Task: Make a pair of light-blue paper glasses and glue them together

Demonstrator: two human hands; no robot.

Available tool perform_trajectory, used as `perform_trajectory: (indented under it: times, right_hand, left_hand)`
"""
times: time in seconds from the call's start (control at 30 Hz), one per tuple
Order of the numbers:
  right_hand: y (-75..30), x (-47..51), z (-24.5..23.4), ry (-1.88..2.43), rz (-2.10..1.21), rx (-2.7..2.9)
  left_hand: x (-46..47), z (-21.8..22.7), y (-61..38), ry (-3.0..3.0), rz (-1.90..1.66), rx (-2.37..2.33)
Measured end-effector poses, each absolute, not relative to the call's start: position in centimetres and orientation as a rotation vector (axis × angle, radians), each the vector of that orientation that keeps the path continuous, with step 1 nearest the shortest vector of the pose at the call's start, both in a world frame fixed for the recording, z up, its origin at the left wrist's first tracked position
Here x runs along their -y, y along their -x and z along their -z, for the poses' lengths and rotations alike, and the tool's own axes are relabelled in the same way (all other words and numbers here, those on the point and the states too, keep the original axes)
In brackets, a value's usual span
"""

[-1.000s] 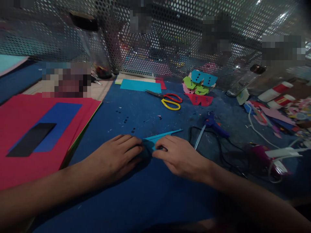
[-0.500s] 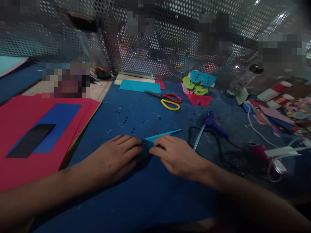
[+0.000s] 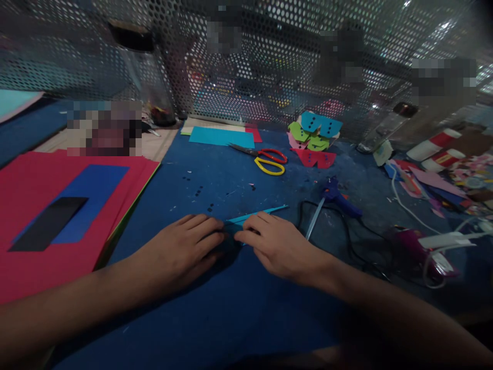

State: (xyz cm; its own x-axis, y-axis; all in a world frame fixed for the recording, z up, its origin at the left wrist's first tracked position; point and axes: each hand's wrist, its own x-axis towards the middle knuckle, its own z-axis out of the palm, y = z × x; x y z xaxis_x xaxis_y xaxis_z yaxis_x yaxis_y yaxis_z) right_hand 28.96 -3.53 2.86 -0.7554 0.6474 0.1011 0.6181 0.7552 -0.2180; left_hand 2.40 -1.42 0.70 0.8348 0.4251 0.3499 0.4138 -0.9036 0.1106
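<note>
A light blue folded piece of paper (image 3: 259, 211) lies on the dark blue table between my hands, its narrow end pointing right. My left hand (image 3: 192, 244) has its bent fingers on the paper's left end. On the near side and middle, my right hand (image 3: 273, 244) presses with its fingers closed over the paper, which they partly hide. Beyond the hands rest scissors (image 3: 262, 156) with one red and one yellow handle. To the right of my right hand is a dark blue glue gun (image 3: 339, 198) with a pale glue stick in it.
Red sheets (image 3: 80, 257) at the left carry a blue and a black strip. Cut paper shapes with dots (image 3: 318, 133) and a light blue sheet (image 3: 223, 136) lie near a perforated metal screen (image 3: 246, 67). Paper scraps, cables and a purple device (image 3: 423, 252) crowd the right side.
The fingers of my right hand have shifted slightly and closed down over the paper. My left hand stays in place, as do the surrounding things.
</note>
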Motion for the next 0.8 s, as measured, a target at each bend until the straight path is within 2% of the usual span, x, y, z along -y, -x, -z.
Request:
perform_trajectory:
  times: [0.33, 0.6, 0.8]
  right_hand:
    - [-30.1, 3.7, -2.9, 0.941, -0.339, 2.733]
    - [-29.5, 2.2, -2.1, 1.141, -0.108, 2.593]
    - [-29.5, 2.0, -2.1, 1.261, -0.088, 2.6]
  left_hand:
    - [1.4, -0.6, -2.2, -2.906, -0.567, -0.696]
    - [1.4, -0.7, -2.3, -2.888, -0.526, -0.703]
    - [1.4, -0.8, -2.3, -2.925, -0.53, -0.672]
